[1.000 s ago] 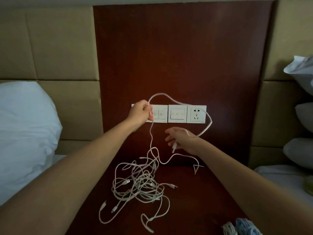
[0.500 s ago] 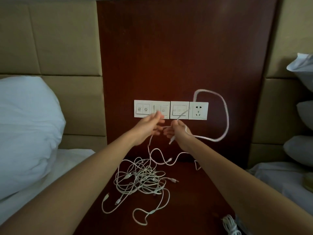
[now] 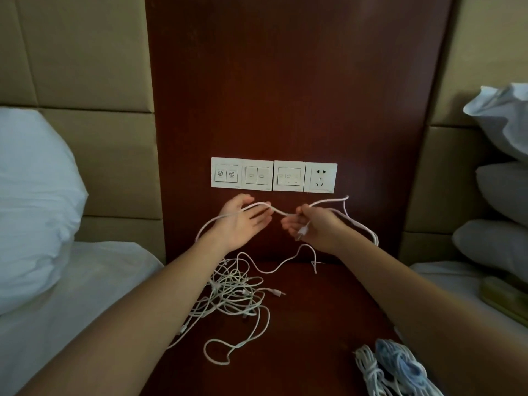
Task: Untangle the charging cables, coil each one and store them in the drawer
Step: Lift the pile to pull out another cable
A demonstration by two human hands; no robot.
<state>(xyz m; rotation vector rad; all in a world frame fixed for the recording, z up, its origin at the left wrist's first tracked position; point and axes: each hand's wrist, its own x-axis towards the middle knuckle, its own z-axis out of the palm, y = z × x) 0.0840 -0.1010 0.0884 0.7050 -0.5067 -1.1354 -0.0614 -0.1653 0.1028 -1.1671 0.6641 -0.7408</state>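
A tangle of white charging cables (image 3: 231, 292) lies on the dark wooden nightstand (image 3: 314, 324). One white cable (image 3: 275, 210) is lifted out of it and stretches between my hands, just under the wall switches. My right hand (image 3: 311, 227) grips this cable in a small loop, with a plug end hanging at its fingers. My left hand (image 3: 240, 224) is held flat with straight fingers, and the cable lies across its palm and runs down past the wrist. A coiled white cable (image 3: 370, 372) and a coiled blue cable (image 3: 405, 364) sit at the nightstand's near right corner.
A row of white switch plates (image 3: 257, 175) with a socket (image 3: 320, 178) is on the wooden panel behind. A white pillow (image 3: 31, 201) and bed are on the left; stacked pillows (image 3: 503, 190) and a gold-coloured object (image 3: 505, 295) are on the right bed.
Both hands have come down below the switches. The big loop at the right has collapsed into my right hand. My left hand has opened from a pinch to a flat palm.
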